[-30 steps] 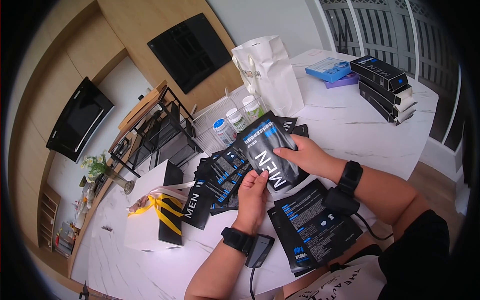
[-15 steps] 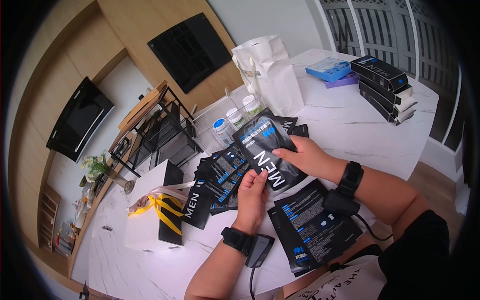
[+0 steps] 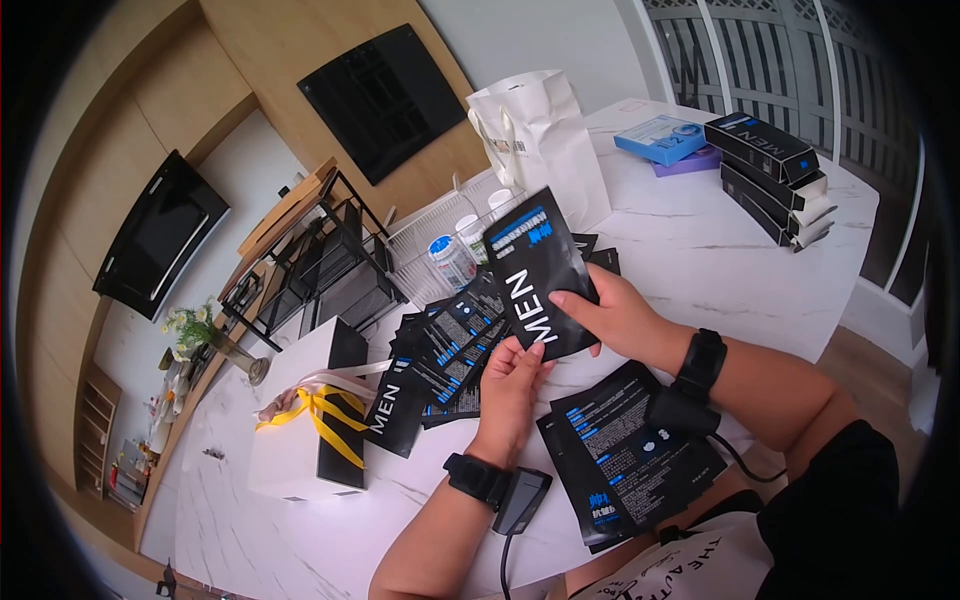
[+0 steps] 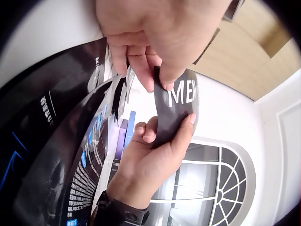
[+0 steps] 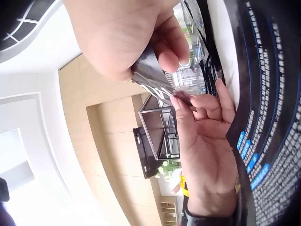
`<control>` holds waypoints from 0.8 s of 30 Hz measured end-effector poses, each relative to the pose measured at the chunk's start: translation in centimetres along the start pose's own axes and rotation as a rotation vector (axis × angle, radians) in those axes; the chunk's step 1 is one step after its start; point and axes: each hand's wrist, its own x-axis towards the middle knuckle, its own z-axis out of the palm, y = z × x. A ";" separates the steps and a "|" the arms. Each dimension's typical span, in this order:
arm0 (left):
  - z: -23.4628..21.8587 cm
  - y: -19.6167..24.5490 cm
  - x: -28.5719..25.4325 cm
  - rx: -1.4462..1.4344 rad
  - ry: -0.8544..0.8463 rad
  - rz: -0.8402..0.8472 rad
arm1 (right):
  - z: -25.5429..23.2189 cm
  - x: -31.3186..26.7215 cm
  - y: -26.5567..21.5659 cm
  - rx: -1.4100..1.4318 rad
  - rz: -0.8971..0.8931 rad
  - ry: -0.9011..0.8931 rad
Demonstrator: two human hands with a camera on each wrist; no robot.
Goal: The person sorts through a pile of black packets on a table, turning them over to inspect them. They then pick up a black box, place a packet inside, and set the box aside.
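Observation:
Both hands hold a black foil packet (image 3: pixel 530 235) lettered "MEN", raised over the table. My left hand (image 3: pixel 506 400) pinches its lower edge between thumb and fingers, as the left wrist view also shows. At the packet's right side, my right hand (image 3: pixel 632 318) grips with the thumb flat on the front and fingers behind. Similar black packets (image 3: pixel 450 350) lie fanned in a pile beyond the left hand. Closer to the body, below the right wrist, is a stack of packets (image 3: pixel 640 450) with their small-print sides up.
A white box with yellow ribbon (image 3: pixel 285 465) stands at left. Behind the pile are a clear ribbed basket (image 3: pixel 415 258), several bottles (image 3: pixel 450 262) and a white paper bag (image 3: pixel 555 145). Black boxes (image 3: pixel 765 150) and a blue box (image 3: pixel 660 138) lie at the far right.
The held packet has risen and turned more upright, its lower edge lifting away from the stack. The left hand has shifted up slightly with it; both hands keep their hold.

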 end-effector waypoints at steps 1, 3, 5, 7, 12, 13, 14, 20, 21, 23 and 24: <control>-0.1 0.0 0.0 -0.006 -0.019 0.003 | -0.1 0.1 0.0 0.001 0.001 0.001; -0.2 -0.1 0.0 -0.013 -0.038 0.006 | -0.6 0.3 0.0 -0.119 0.010 0.097; -0.4 -0.2 0.0 0.025 -0.081 0.018 | -0.6 0.4 0.2 -0.098 -0.001 0.123; -0.6 -0.4 0.1 0.023 -0.074 0.018 | -0.4 0.4 0.2 -0.068 -0.011 0.140; -0.2 -0.1 0.0 -0.011 -0.050 0.016 | 0.1 -0.6 -1.1 -0.079 -0.045 -0.018; -0.3 -0.3 0.0 -0.001 -0.053 0.019 | 0.1 -0.7 -1.2 -0.087 -0.072 -0.046; -0.4 -0.4 0.1 0.009 -0.057 0.023 | -0.1 -0.4 -1.1 -0.107 -0.024 0.025; -0.8 -0.4 0.1 0.097 -0.094 0.027 | -0.8 0.4 -0.4 -0.125 -0.028 0.103; -0.5 -0.2 0.0 0.097 -0.093 0.028 | -0.7 0.3 -0.6 -0.091 -0.038 0.092; 0.3 0.5 -0.3 -0.001 -0.060 0.040 | -0.8 0.0 -1.1 -0.049 -0.025 0.025; 0.7 0.8 -0.5 -0.001 -0.059 0.040 | -0.9 -0.1 -1.2 -0.006 -0.012 -0.037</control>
